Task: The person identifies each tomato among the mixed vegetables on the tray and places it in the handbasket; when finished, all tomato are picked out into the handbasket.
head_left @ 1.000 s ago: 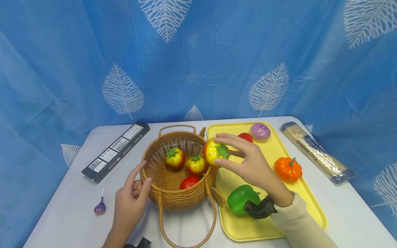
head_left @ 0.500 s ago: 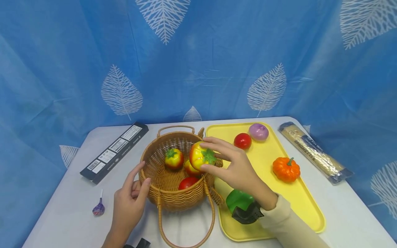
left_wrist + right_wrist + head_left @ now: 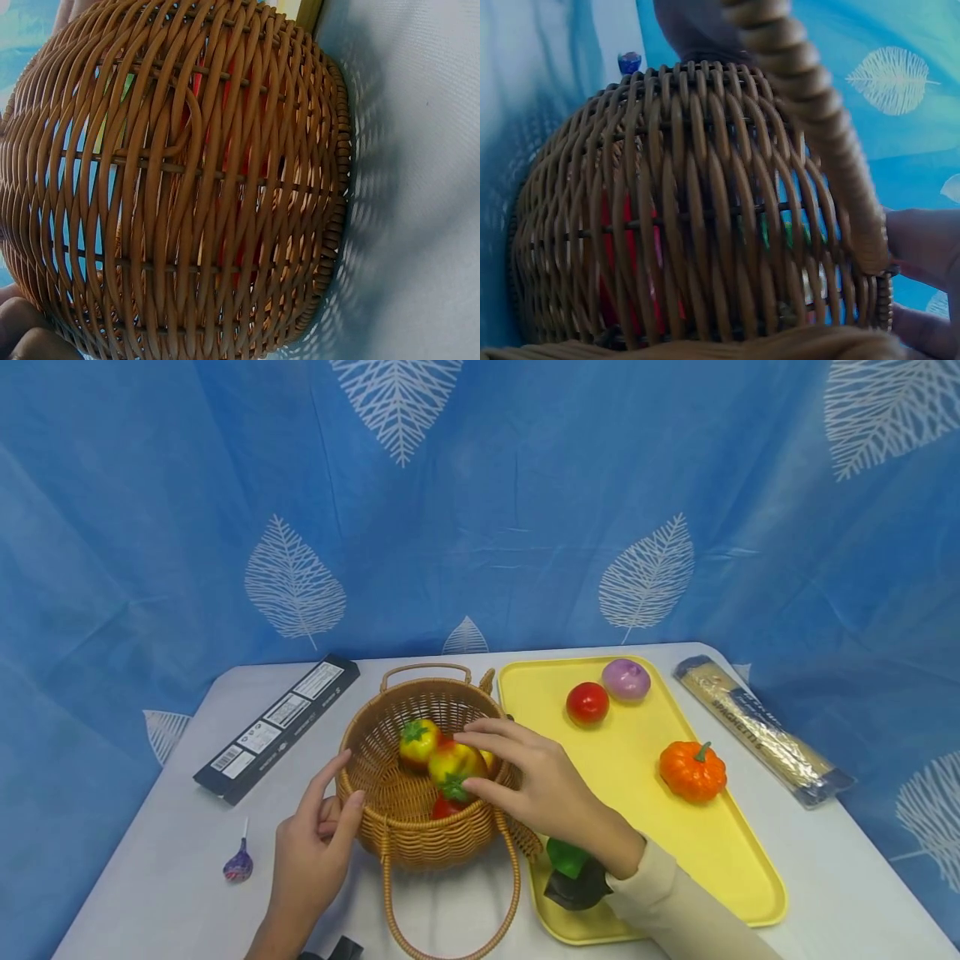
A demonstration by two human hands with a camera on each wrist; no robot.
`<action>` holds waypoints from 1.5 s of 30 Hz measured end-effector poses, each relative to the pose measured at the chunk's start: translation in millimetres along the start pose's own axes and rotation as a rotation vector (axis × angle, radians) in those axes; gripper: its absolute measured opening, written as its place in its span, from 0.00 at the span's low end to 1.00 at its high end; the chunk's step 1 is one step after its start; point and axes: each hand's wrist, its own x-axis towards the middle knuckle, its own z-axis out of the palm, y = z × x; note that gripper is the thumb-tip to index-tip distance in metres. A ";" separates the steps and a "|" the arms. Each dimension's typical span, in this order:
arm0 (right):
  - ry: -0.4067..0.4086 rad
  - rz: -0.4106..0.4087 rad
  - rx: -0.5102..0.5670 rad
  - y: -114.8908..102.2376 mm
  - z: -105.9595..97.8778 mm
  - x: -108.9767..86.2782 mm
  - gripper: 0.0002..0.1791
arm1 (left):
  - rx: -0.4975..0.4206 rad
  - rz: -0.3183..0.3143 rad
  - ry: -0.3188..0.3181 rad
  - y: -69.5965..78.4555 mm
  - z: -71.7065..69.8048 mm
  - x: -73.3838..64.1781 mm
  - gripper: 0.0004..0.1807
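Observation:
A round wicker basket (image 3: pixel 420 845) stands at the middle of the table. My left hand (image 3: pixel 311 856) rests its index finger and thumb against the basket's left rim, other fingers bent. Over the right rim reaches my right hand (image 3: pixel 532 777), fingers spread around a yellow-and-red toy tomato (image 3: pixel 453 764), which lies tilted on the other toys with its green calyx down. Another yellow-and-red tomato (image 3: pixel 417 742) and a red one (image 3: pixel 444 807) are inside; a third is mostly covered. In the right wrist view, the fingers (image 3: pixel 926 244) show above the rim.
A yellow tray (image 3: pixel 652 827) at the right bears a red tomato (image 3: pixel 587 703), a purple onion (image 3: pixel 626 680), an orange pumpkin (image 3: pixel 692 771) and a partly hidden green pepper (image 3: pixel 566 857). Spaghetti (image 3: pixel 761 729), a black box (image 3: pixel 277 727) and a lollipop (image 3: pixel 238 866) lie around. The basket handle (image 3: pixel 510 910) hangs forward.
My right hand has moved left and down from the tray side into the basket with the yellow-and-red tomato, which has turned and settled among the others. My left hand stays at the rim.

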 end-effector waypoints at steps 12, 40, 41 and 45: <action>-0.016 0.018 0.085 5.0 -1.5 -0.5 0.19 | 0.011 -0.054 -0.008 1.5 0.5 -1.3 0.29; 0.231 0.529 0.001 104.3 -92.7 -20.7 0.22 | -0.002 -0.012 -0.006 -1.5 0.5 -1.2 0.29; 0.231 0.536 -0.004 107.3 -92.6 -21.5 0.22 | -0.002 -0.016 -0.006 -1.2 0.6 -1.4 0.29; 0.255 0.543 -0.021 118.7 -90.2 -24.0 0.21 | -0.004 -0.033 -0.005 0.0 1.1 -1.8 0.29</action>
